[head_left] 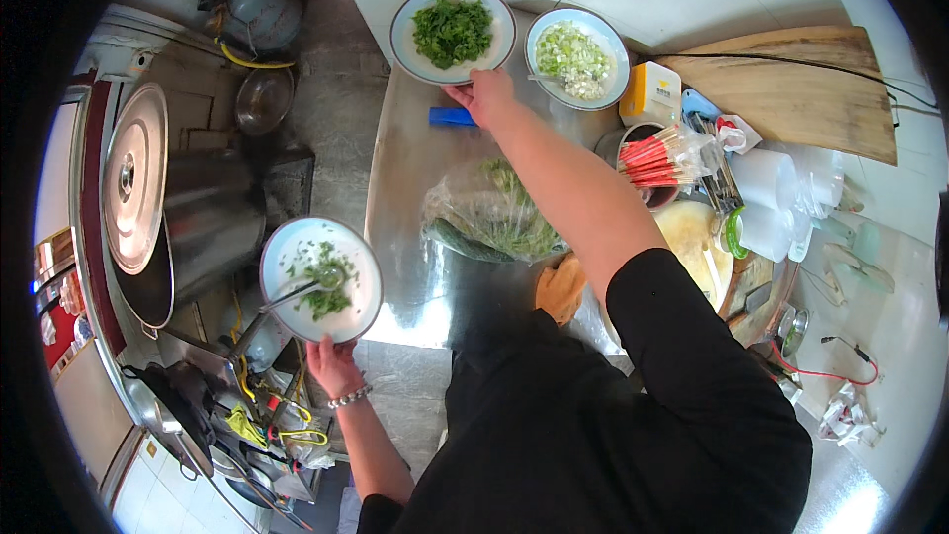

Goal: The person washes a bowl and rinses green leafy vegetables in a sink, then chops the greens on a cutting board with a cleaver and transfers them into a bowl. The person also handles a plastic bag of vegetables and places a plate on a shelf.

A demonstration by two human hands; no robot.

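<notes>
My left hand (334,367) grips the near rim of a white bowl (365,309), held out over the floor left of the metal table. Inside lie some chopped green herbs (324,304) and a metal spoon (297,293). At the table's far end, my right hand (485,97) has its fingers closed on the near rim of a second white bowl (407,51), filled with chopped green herbs (452,32). Right beside that one stands a third bowl (614,91) of chopped green onion and minced white bits, with a spoon in it.
On the metal table (390,188) lie a plastic bag of greens (499,222) and a blue object (452,117). Red-wrapped chopsticks (654,158) and a cutting board (781,84) are at the right. A large steel pot (213,222) with its lid (134,178) stands at left.
</notes>
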